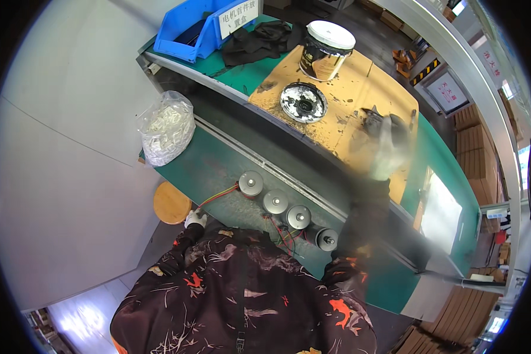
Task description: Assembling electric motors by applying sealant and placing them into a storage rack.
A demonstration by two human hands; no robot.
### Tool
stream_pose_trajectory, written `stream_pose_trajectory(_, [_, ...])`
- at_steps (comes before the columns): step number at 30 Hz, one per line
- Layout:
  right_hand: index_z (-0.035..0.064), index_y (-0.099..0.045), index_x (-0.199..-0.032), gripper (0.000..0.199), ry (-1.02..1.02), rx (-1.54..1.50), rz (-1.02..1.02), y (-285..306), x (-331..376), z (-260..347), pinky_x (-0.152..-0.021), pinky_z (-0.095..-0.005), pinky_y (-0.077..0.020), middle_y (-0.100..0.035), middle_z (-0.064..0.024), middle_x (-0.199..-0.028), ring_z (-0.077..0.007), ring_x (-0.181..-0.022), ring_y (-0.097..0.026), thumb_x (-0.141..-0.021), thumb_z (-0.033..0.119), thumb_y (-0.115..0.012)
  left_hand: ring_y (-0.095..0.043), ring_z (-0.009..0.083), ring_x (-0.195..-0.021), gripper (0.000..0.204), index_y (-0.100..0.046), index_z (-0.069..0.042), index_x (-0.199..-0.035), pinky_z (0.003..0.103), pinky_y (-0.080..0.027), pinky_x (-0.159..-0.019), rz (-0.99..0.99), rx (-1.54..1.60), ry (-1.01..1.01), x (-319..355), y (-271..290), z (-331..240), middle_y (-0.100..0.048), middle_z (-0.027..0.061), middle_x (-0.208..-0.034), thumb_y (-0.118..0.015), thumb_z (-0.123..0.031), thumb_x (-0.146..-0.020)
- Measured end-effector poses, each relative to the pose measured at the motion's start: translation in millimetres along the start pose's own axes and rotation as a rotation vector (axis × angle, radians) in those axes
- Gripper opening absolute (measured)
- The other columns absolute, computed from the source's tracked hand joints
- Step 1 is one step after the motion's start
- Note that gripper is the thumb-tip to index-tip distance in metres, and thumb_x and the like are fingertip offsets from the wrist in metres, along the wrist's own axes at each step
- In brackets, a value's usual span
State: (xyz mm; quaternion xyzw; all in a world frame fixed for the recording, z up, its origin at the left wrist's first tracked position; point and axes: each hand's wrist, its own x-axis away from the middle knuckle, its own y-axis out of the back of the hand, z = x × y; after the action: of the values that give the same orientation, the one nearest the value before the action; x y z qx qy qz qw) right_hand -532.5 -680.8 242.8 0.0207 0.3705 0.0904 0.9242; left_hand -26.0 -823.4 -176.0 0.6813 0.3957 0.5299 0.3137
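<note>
My left hand [195, 219], in a whitish glove, is closed at the ends of the red and yellow wires [219, 193] that run to a silver round motor [251, 183]. To its right along the green bench stand more motors: one [275, 201], another [299, 216], and one tipped on its side [327, 239]. Loose red wires lie in front of them. My right hand [386, 158], gloved and smeared by motion, reaches over the cardboard beside a dark, black-stained container [397, 130]. Blur hides its fingers and anything in them.
On the raised back shelf, a white-lidded bucket [326, 52] stands behind a paint-smeared round lid [303, 102] on stained cardboard [345, 100]. A blue bin [186, 32] and dark cloth [259, 42] lie further left. A clear bag [168, 127] and wooden stool [171, 202] flank the bench's left end.
</note>
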Motion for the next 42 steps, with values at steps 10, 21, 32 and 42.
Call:
stream_pose_trajectory(10, [0.0041, -0.061, -0.119, 0.036, 0.148, 0.680, 0.117, 0.1, 54.4, -34.7, -0.082, -0.0421, -0.0508, -0.060, -0.0189, -0.106, -0.0344, -0.095, -0.061, -0.085, 0.011, -0.069, -0.068, 0.0311, -0.105, 0.046, -0.070, -0.008, -0.116, 0.039, -0.051, -0.092, 0.178, 0.243, -0.102, -22.9, 8.4, 37.9, -0.071, 0.0176, -0.108, -0.068, -0.037, -0.081])
stream_pose_trajectory(21, [0.0033, -0.056, -0.128, 0.054, 0.086, 0.843, 0.142, -8.6, 56.5, -26.8, -0.093, -0.0457, -0.0460, -0.058, -0.0214, -0.114, -0.0373, -0.106, -0.056, -0.080, 0.020, -0.076, -0.069, 0.0322, -0.097, 0.046, -0.075, -0.012, -0.103, 0.041, -0.053, -0.089, 0.367, -0.353, -0.246, -39.7, 111.5, -18.7, -0.073, 0.0167, -0.100, -0.072, -0.047, -0.074])
stream_pose_trajectory(32, [0.0001, -0.052, -0.133, 0.062, -0.107, 0.554, 0.167, -88.1, -6.0, 21.8, -0.099, -0.0423, -0.0454, -0.059, -0.0173, -0.126, -0.0318, -0.116, -0.056, -0.079, 0.020, -0.077, -0.061, 0.0087, -0.074, 0.031, -0.073, 0.002, -0.097, 0.028, -0.050, -0.068, 0.857, 0.594, -1.060, -54.0, 348.7, -241.2, -0.071, 0.0006, -0.086, -0.076, -0.025, -0.083])
stream_pose_trajectory(42, [0.0015, -0.034, -0.149, 0.101, -0.385, 0.077, 0.671, -149.1, -89.8, -74.4, -0.113, -0.0411, -0.0353, -0.036, -0.0243, -0.152, -0.0327, -0.145, -0.029, -0.067, 0.016, -0.090, -0.042, 0.0298, -0.138, 0.117, -0.027, 0.006, -0.148, 0.035, -0.037, -0.113, 0.275, 0.867, -1.365, -84.7, 337.5, -551.3, -0.040, 0.0246, -0.148, -0.095, -0.023, -0.057])
